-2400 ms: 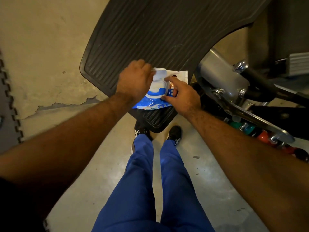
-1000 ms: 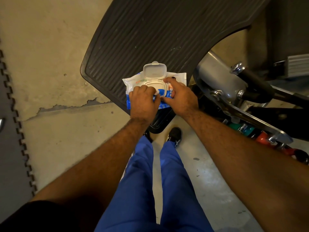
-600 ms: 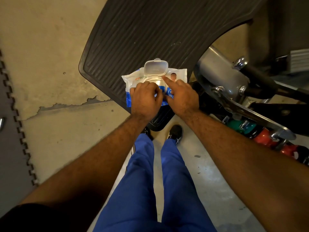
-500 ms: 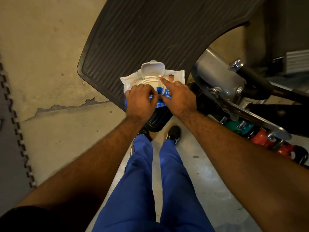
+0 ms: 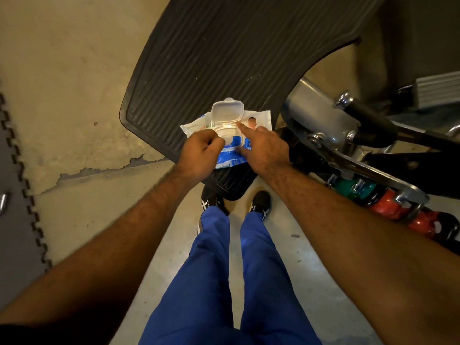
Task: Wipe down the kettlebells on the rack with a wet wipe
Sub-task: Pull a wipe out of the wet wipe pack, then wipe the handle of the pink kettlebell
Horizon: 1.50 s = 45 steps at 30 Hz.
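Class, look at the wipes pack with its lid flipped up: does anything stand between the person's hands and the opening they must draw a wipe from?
Nothing visible does. The lid stands open on the wipes pack. The left hand covers the opening, so no wipe shows; the right hand steadies the pack beside it.

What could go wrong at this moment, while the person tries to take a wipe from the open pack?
The wipes pack lies near the narrow end of the ribbed black pad, so a hard pull by the left hand might drag it off onto the floor. The right hand steadies it mostly with one finger, which may not hold it. The open lid could let the wipes dry.
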Each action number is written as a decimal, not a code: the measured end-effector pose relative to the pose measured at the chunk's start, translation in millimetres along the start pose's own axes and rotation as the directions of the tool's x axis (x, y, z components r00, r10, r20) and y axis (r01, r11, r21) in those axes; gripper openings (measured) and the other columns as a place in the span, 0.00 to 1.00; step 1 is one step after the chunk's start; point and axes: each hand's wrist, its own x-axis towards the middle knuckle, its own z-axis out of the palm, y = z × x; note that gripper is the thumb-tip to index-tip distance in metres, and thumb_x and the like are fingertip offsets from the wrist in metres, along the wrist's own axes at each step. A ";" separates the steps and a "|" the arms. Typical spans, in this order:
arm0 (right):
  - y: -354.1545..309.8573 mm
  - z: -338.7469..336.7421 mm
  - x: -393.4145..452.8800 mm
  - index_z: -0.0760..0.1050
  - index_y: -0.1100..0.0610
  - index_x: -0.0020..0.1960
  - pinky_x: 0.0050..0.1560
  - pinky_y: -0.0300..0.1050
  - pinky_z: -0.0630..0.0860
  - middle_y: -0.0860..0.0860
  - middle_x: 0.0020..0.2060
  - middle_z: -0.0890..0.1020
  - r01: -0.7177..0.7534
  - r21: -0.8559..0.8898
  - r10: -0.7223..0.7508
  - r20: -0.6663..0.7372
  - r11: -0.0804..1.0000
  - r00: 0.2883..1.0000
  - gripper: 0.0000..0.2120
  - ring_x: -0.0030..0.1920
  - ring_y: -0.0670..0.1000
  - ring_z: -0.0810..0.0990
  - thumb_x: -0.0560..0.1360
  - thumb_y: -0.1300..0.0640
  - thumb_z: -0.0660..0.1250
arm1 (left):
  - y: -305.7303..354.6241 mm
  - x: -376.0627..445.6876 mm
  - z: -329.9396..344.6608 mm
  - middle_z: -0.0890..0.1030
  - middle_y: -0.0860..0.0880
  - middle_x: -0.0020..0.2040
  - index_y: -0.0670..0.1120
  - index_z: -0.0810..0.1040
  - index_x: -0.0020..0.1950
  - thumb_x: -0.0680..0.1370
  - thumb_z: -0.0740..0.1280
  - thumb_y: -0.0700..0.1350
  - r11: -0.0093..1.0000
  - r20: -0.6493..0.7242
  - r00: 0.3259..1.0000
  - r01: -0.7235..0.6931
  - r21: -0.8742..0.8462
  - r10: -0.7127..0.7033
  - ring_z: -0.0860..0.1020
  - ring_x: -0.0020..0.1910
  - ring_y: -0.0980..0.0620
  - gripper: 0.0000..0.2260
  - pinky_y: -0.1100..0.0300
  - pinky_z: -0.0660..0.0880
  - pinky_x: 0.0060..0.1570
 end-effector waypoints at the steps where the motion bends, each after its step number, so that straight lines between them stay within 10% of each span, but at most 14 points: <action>1: -1.2 -1.1 0.1 0.58 0.43 0.80 0.59 0.53 0.76 0.54 0.68 0.74 -0.007 -0.023 0.007 0.006 1.000 1.000 0.31 0.66 0.56 0.74 0.80 0.38 0.62 | 5.1 -5.2 -5.4 0.80 0.47 0.41 0.44 0.78 0.43 0.81 0.61 0.40 0.998 -0.006 1.000 -0.006 -0.067 0.006 0.81 0.42 0.53 0.09 0.62 0.76 0.38; 9: -15.6 -11.1 -5.6 0.57 0.45 0.80 0.60 0.54 0.77 0.55 0.72 0.70 -0.051 -0.080 0.055 0.055 0.996 0.997 0.30 0.69 0.58 0.72 0.82 0.43 0.63 | 29.5 -26.7 -41.5 0.74 0.50 0.32 0.40 0.76 0.37 0.78 0.62 0.41 0.964 -0.124 0.986 -0.134 -0.230 0.108 0.72 0.28 0.62 0.11 0.70 0.68 0.29; 13: -19.0 -25.6 -21.4 0.62 0.48 0.79 0.66 0.53 0.73 0.55 0.73 0.71 -0.057 0.188 0.059 0.000 0.981 0.998 0.29 0.70 0.58 0.72 0.81 0.51 0.67 | 40.6 -28.4 -60.0 0.69 0.59 0.23 0.48 0.69 0.30 0.77 0.64 0.34 0.965 -0.159 0.981 -0.148 -0.216 0.115 0.70 0.24 0.62 0.17 0.72 0.65 0.26; 19: -43.3 -55.7 -62.6 0.70 0.48 0.75 0.64 0.51 0.75 0.53 0.68 0.77 0.080 0.465 -0.042 -0.091 0.882 0.995 0.30 0.65 0.53 0.76 0.75 0.54 0.75 | 71.5 -45.6 -75.2 0.71 0.49 0.31 0.47 0.70 0.34 0.77 0.65 0.34 0.975 -0.067 0.985 -0.169 -0.147 0.161 0.71 0.28 0.59 0.14 0.70 0.69 0.27; 25: -57.5 -87.4 -103.1 0.82 0.55 0.59 0.55 0.51 0.77 0.54 0.54 0.84 0.074 0.519 0.006 -0.152 0.851 0.988 0.10 0.54 0.54 0.81 0.80 0.56 0.66 | 109.3 -63.7 -82.8 0.78 0.44 0.40 0.44 0.74 0.43 0.79 0.68 0.37 0.949 0.079 0.980 -0.157 -0.272 0.185 0.80 0.36 0.50 0.06 0.60 0.78 0.29; 36: -20.6 -125.8 -218.4 0.75 0.55 0.44 0.40 0.50 0.80 0.53 0.37 0.78 0.017 0.986 0.513 -0.100 0.163 0.853 0.13 0.37 0.52 0.79 0.85 0.60 0.56 | 149.2 -120.9 -25.8 0.78 0.47 0.40 0.41 0.80 0.47 0.79 0.69 0.41 0.926 0.151 0.916 -0.378 0.018 0.371 0.74 0.37 0.57 0.03 0.59 0.73 0.40; 40: 12.7 -127.1 -267.9 0.76 0.59 0.58 0.30 0.40 0.77 0.58 0.33 0.79 0.004 0.993 0.505 -0.063 0.117 0.861 0.12 0.31 0.52 0.78 0.86 0.55 0.55 | 162.1 -155.4 11.9 0.79 0.48 0.38 0.46 0.78 0.43 0.77 0.70 0.35 0.927 0.317 0.873 -0.323 -0.190 0.369 0.76 0.35 0.60 0.07 0.65 0.73 0.38; 45: 71.0 -100.4 -333.9 0.78 0.54 0.57 0.33 0.41 0.76 0.56 0.40 0.79 -0.107 0.985 0.583 0.010 0.134 0.813 0.12 0.34 0.51 0.77 0.84 0.49 0.59 | 176.7 -209.4 66.5 0.81 0.42 0.51 0.45 0.83 0.51 0.78 0.69 0.36 0.942 0.454 0.836 -0.199 -0.271 0.307 0.79 0.51 0.44 0.07 0.46 0.76 0.53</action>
